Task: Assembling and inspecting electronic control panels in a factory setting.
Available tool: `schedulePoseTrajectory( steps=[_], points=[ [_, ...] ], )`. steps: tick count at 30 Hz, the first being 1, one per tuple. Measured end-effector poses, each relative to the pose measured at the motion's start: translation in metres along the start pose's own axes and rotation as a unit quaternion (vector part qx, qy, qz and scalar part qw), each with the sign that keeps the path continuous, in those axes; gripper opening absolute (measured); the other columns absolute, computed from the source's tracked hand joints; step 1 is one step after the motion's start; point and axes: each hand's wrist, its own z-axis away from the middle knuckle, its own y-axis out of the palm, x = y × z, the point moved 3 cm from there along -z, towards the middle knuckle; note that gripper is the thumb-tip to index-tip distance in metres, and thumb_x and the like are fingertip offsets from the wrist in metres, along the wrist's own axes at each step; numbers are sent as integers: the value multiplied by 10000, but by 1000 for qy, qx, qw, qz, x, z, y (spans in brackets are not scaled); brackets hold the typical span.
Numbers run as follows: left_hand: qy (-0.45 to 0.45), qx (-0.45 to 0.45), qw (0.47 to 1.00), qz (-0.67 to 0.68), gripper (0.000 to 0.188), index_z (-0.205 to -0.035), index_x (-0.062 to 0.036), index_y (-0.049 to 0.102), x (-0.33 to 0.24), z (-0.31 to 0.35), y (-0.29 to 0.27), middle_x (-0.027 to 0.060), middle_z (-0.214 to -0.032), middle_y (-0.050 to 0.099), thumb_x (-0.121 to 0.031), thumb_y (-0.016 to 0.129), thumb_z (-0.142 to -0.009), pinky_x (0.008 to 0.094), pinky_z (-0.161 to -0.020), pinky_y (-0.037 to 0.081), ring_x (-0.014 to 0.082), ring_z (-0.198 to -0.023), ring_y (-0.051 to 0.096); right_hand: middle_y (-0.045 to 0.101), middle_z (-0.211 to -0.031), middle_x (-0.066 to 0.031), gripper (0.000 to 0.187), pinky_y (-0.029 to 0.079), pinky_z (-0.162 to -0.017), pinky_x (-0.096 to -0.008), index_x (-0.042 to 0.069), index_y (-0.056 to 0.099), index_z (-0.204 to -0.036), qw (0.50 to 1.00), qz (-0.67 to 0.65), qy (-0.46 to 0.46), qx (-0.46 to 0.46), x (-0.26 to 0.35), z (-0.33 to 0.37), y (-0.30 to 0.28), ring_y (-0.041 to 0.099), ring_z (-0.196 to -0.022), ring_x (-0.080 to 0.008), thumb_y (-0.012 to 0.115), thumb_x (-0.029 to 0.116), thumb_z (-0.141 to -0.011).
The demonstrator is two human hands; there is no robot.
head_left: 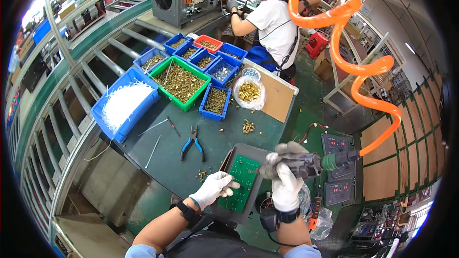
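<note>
My left hand [217, 190], in a white glove, is at the left edge of a green circuit board [242, 174]. Its fingers are curled over the board's edge; whatever is between them is too small to make out. The board lies on a dark grey panel [260, 155] at the table's near edge. In my right hand [287, 188], also gloved, is a dark air screwdriver [306, 165] fed by an orange coiled hose [377, 110]. Its front end points left, over the board's right side. Blue-handled pliers [192, 144] lie open on the table left of the board.
Blue bins [214, 102], a green bin [180, 83] and a red one [208, 43] hold small metal parts. White strips fill a blue tray [125, 102]. Thin rods [153, 152] and loose brass pieces [247, 126] lie nearby. A co-worker [275, 24] works beyond; a roller conveyor [67, 114] runs left.
</note>
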Motion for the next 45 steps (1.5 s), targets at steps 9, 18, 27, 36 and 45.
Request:
schedulePoseTrajectory(
  steps=[9,18,27,36,45],
  points=[
    [24,-35,999,-4,333,-1168,31,536,25,40,29,120,-951,689,-243,541,-978,201,-527,399,81,-595,515,634,-1097,-137,471,538,-861,-397,1,488,-1259,985,-125,75,-87,20,58,-43,659,-929,-233,644,10,-815],
    [112,9,988,110,363,-1186,41,556,58,80,66,59,-864,628,-203,636,-930,192,-560,381,82,-620,477,654,-1060,-166,396,540,-814,-358,-16,523,-1191,984,-136,87,-82,12,70,-61,674,-865,-234,582,-63,-803],
    [49,139,983,107,383,-1079,6,582,38,118,63,-1,-638,530,-335,646,-916,228,-483,316,85,-531,412,648,-1028,-160,357,549,-785,-369,-23,515,-1183,978,-158,104,-94,29,88,-34,672,-817,-234,563,29,-832],
    [21,160,967,198,472,-1216,36,538,78,142,21,15,-877,595,-319,643,-923,190,-545,346,37,-574,418,635,-1063,-111,408,501,-784,-418,50,536,-1228,984,-96,99,-113,-2,137,-16,597,-832,-205,576,110,-827],
    [36,125,987,95,451,-1223,55,528,75,144,8,78,-966,650,-257,654,-922,192,-547,358,52,-599,463,629,-1030,-109,407,528,-780,-412,38,515,-1216,959,-160,94,-215,-7,144,-21,616,-777,-200,581,101,-820]
  ],
)
